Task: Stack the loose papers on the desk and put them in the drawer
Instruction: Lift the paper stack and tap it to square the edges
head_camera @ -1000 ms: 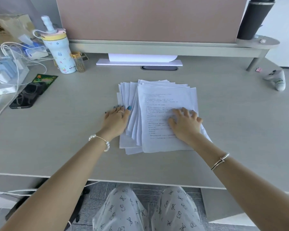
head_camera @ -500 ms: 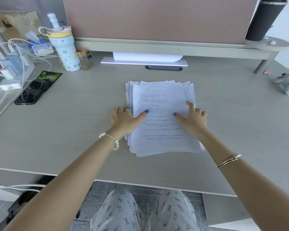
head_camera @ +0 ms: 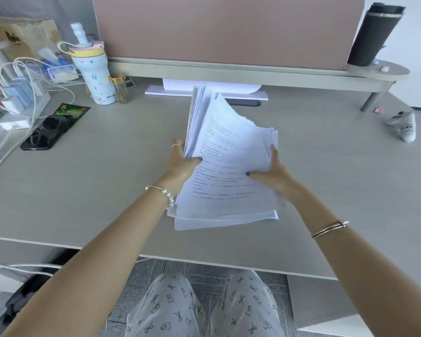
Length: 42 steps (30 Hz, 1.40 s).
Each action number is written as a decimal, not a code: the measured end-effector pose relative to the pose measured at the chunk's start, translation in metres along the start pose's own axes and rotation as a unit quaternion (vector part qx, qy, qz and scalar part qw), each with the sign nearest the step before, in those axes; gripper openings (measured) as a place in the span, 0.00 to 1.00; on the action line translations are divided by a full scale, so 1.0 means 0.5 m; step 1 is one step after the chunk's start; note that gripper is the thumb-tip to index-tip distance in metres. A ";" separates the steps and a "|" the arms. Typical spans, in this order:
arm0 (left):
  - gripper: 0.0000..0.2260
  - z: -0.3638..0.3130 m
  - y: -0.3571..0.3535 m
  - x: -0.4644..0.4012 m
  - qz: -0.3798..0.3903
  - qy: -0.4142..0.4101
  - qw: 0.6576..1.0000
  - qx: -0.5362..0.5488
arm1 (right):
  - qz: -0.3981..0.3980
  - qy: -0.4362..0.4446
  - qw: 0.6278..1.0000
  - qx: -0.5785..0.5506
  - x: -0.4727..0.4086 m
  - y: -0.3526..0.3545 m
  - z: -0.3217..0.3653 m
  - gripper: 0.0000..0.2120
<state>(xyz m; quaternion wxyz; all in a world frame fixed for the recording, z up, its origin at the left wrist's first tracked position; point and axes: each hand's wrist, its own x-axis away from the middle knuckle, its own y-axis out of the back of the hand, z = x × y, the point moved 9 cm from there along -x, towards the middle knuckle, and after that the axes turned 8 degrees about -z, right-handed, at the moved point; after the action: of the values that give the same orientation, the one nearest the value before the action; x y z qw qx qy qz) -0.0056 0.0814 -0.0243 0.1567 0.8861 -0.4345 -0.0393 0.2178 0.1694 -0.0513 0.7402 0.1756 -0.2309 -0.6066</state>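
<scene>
Two hands grip one stack of papers [head_camera: 225,166], lifted & tilted up over the desk [head_camera: 107,190] centre. Left hand [head_camera: 180,164] clamps the stack's left edge, thumb on top; right hand [head_camera: 271,175] pinches its right edge, thumb on the printed sheet. Sheets uneven, fanned at the far end. Far left of the papers: water bottle [head_camera: 94,74] upright, small jar [head_camera: 121,90] w/ grainy contents just beside it.
</scene>
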 end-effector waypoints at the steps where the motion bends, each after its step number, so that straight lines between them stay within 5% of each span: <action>1: 0.25 -0.003 0.002 0.010 0.001 -0.016 1.000 0.011 | -0.008 0.006 0.999 -0.041 -0.003 0.005 0.000 0.52; 3: 0.24 -0.008 0.010 0.024 0.003 -0.040 0.998 0.047 | -0.024 -0.013 0.991 -0.128 -0.007 0.020 -0.010 0.53; 9: 0.17 -0.061 0.049 0.054 -0.020 -0.115 0.977 0.178 | 0.061 -0.050 0.968 -0.236 0.016 0.036 0.008 0.22; 14: 0.16 -0.137 0.076 0.068 -0.024 -0.182 0.956 0.230 | -0.084 0.091 0.956 -0.267 0.068 0.108 0.125 0.08; 20: 0.24 -0.179 0.106 0.071 -0.038 -0.220 0.943 0.247 | -0.135 0.203 0.940 -0.240 0.129 0.136 0.212 0.08; 23: 0.29 -0.132 0.089 0.077 -0.032 -0.175 0.958 0.226 | -0.115 0.176 0.959 -0.193 0.126 0.107 0.176 0.23; 25: 0.28 -0.110 0.085 0.075 -0.026 -0.161 0.960 0.227 | -0.097 0.167 0.963 -0.189 0.129 0.097 0.158 0.25; 30: 0.22 -0.094 0.081 0.085 -0.039 -0.143 0.954 0.259 | -0.103 0.176 0.952 -0.229 0.140 0.106 0.146 0.21; 37: 0.24 -0.180 0.095 0.119 -0.061 -0.230 0.932 0.272 | -0.171 0.223 0.918 -0.279 0.174 0.137 0.185 0.18; 42: 0.16 -0.092 0.042 0.112 -0.005 -0.134 0.965 0.226 | -0.114 0.113 0.947 -0.279 0.160 0.063 0.087 0.06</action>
<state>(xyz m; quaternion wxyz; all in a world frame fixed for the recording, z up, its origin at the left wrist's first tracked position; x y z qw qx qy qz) 0.0224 0.0366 0.0294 -0.1075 0.8874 -0.4444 -0.0591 0.2322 0.0983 0.0122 0.7066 0.0542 0.0542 -0.7035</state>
